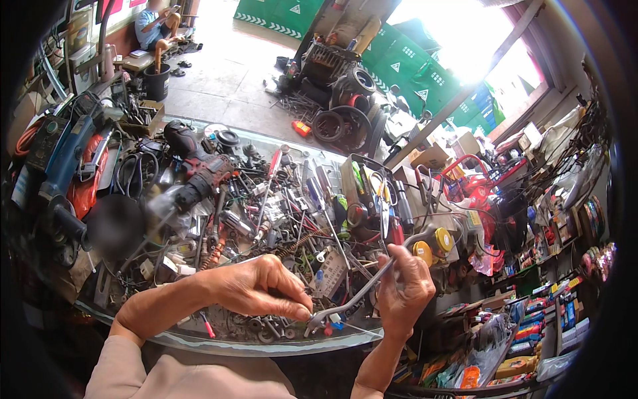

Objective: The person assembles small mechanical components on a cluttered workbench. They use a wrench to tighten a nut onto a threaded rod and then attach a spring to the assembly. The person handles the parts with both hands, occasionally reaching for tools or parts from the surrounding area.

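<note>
My right hand (pixel 404 291) grips a long silver wrench (pixel 362 289) near its upper end, over the front edge of a cluttered glass workbench (pixel 266 346). The wrench slants down to the left. Its lower open-jaw end sits at the fingertips of my left hand (pixel 256 287). That hand lies palm down, fingers pinched at the wrench's lower jaw, among small nuts and bolts (pixel 262 327). I cannot tell what small part the fingertips pinch.
A red and black power drill (pixel 199 169) lies at the bench's middle left, a blue angle grinder (pixel 63 166) at far left. Loose tools, screwdrivers and springs cover the bench. Scissors stand in a box (pixel 372 189). Shelves of packaged goods are at right. A person sits far back left.
</note>
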Motion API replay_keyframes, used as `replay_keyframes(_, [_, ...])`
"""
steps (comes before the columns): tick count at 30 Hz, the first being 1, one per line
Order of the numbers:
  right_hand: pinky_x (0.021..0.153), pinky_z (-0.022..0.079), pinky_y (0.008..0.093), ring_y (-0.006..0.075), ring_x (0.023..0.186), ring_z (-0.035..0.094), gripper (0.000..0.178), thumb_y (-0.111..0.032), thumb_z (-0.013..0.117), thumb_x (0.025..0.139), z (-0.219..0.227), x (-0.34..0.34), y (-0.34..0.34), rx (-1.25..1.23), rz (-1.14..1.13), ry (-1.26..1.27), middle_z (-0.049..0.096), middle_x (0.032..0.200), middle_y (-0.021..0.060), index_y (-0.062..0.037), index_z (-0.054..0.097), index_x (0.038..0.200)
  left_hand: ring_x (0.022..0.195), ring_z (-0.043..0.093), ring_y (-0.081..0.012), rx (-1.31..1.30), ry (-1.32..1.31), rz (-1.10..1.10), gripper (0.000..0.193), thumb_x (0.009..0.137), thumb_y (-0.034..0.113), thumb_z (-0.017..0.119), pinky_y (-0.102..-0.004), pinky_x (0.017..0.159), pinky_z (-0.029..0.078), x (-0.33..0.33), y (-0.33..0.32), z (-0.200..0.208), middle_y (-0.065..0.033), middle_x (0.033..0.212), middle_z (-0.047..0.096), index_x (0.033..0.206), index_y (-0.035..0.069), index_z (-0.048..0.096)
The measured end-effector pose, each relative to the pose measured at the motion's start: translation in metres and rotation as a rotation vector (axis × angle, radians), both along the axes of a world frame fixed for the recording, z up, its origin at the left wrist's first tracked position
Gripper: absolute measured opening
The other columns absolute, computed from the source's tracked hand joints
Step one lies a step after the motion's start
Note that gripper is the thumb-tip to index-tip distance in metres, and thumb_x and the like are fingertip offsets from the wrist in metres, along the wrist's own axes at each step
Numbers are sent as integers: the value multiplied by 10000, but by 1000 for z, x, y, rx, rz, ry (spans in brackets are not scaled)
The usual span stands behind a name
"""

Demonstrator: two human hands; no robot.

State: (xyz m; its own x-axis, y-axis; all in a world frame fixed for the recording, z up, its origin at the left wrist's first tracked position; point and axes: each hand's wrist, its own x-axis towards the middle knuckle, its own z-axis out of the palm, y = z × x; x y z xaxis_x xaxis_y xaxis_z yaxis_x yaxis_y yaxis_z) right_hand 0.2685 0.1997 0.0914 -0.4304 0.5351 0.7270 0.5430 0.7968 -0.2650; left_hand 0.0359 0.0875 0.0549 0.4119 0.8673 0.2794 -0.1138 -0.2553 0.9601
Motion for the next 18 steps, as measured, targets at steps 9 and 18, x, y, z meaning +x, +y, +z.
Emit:
replay_keyframes(9, [753, 539, 359, 244, 770, 682, 230, 21, 745, 758, 1, -15, -39, -258, 351, 699, 682, 851, 223, -1, 554, 884, 569, 527, -76, -151, 211, 514, 185, 863, 151, 680, -285, 528, 437, 14, 10, -30, -75, 627, 642, 945, -7, 728])
replay_keyframes(18, [554, 556, 240, 162, 737, 663, 280, -300, 555, 975, -66, -35, -100, -871, 336, 1395, 618, 1099, 204, -41, 495, 1060, 454, 293, 19, -399, -516, 591, 212, 912, 197, 675, -202, 393, 189, -10, 18, -26, 76, 587, 514, 998, 9, 725])
